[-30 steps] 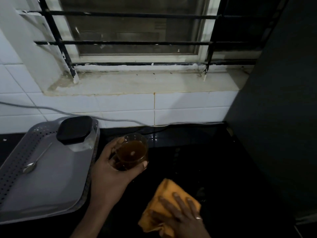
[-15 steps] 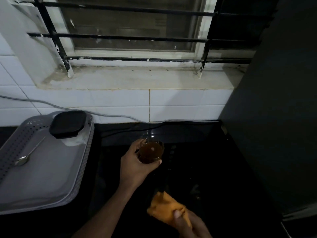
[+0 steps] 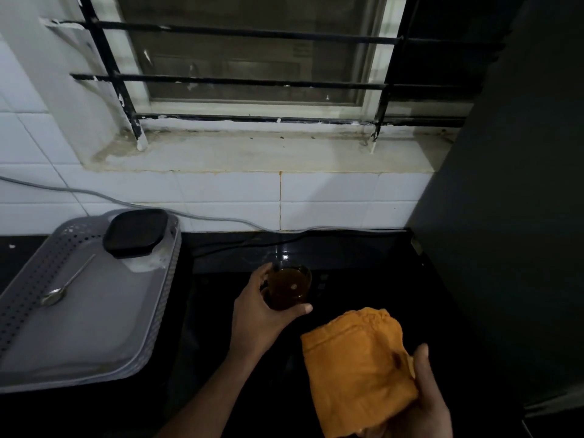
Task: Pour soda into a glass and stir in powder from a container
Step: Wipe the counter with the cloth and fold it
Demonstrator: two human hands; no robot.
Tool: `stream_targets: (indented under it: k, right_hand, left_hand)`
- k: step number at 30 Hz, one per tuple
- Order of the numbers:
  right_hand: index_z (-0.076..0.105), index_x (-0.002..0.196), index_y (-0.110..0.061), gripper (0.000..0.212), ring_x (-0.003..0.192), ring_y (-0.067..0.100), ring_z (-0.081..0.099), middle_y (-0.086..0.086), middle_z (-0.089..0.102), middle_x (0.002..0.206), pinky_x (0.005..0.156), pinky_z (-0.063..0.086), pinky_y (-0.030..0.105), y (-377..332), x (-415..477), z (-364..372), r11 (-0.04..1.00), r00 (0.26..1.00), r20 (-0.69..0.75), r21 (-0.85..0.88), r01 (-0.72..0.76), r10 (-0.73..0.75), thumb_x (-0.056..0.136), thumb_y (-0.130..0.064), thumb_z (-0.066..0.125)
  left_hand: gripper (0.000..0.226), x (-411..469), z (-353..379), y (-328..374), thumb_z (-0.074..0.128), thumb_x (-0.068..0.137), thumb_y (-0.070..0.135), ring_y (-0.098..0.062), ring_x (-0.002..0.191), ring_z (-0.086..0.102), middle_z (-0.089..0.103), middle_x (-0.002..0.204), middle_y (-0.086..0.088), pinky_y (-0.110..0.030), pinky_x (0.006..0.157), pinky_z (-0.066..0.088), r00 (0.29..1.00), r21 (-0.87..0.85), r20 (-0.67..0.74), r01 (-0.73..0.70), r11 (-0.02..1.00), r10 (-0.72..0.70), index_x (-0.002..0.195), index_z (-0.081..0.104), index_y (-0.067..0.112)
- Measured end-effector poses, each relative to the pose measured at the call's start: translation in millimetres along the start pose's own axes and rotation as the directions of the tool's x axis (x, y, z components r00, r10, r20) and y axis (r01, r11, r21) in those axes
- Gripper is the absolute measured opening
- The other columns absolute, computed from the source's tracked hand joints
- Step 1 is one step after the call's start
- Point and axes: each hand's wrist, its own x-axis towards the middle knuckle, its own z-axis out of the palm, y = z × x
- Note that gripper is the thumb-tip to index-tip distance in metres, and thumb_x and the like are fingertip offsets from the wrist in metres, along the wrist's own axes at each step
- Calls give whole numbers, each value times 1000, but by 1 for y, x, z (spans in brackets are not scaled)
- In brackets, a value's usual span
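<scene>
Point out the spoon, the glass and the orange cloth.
spoon (image 3: 52, 295), head view, on its bowl.
glass (image 3: 289, 287), head view, on the brown drink inside.
orange cloth (image 3: 354, 358), head view, on its middle fold.

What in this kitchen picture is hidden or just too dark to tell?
All in the head view:
- Container: its black lid hides the contents.
- Glass: the left hand wraps its near side, so whether it rests on the countertop is unclear.
- Right hand: fingers hidden under the orange cloth, wrist cut off by the bottom edge.
- Whether powder was stirred in: too dark.
</scene>
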Motion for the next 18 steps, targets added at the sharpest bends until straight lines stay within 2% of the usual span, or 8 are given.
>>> stream_targets:
  k: [2,3,4,6,8,10,13,18]
  right_hand:
    - [83,90,-26,57,82,23,78,3,80,99,67,62,37,5,1,15,992,998,-64,-121,21,-29,46,-60,92]
    - [78,100,-22,66,81,28,77,4,80,95,68,58,39,6,-3,29,993,994,-108,-118,2,-15,46,-55,96]
    - [70,111,-19,64,85,36,73,7,78,98,72,53,42,10,-1,28,989,993,-115,-146,-30,13,58,-44,96]
    - [60,122,-20,38,98,44,63,11,72,111,78,49,48,21,4,29,952,984,-146,-270,-142,105,88,-11,74]
    - [61,113,-23,48,96,45,66,14,76,103,75,54,49,42,9,34,903,967,-42,-349,-251,253,74,0,75]
    - [62,112,-21,53,99,42,69,11,78,99,79,57,49,60,14,42,859,952,16,-435,-270,307,67,2,79]
    - [63,122,-27,52,108,28,72,1,78,110,90,58,42,93,25,76,791,916,267,-607,-82,300,85,9,70]
    - [59,126,-39,60,113,9,67,-13,72,119,97,53,27,160,58,152,516,804,583,-727,453,116,75,-15,78]
  left_hand:
    - [114,-14,-12,9,94,59,60,-2,133,49,46,148,19,-25,106,46,1000,-23,7,14,1000,-14,156,36,40]
    - [103,-23,-21,14,88,69,58,2,132,50,45,148,20,-21,104,46,1000,-37,-9,6,999,-6,156,36,42]
    - [87,-33,-32,19,80,76,59,4,130,54,50,146,21,-16,101,47,1000,-70,-14,8,998,-9,152,40,45]
    - [60,-52,-57,26,63,85,71,2,126,61,64,137,17,-18,98,52,992,-187,112,86,979,-66,141,51,54]
    - [58,-68,-84,30,52,88,78,-6,128,63,68,136,11,-31,105,51,938,-323,313,249,913,-146,138,60,50]
    - [51,-78,-110,31,56,97,64,-14,125,67,73,132,3,-36,103,54,924,-396,339,312,863,-179,134,69,31]
    - [37,-89,-160,24,68,87,34,-23,108,76,80,112,-3,-30,86,62,968,-358,121,247,901,-218,119,75,16]
    - [26,-85,-239,-2,75,88,28,-6,93,77,81,101,13,-18,71,60,958,-141,-235,135,981,-165,113,71,25]
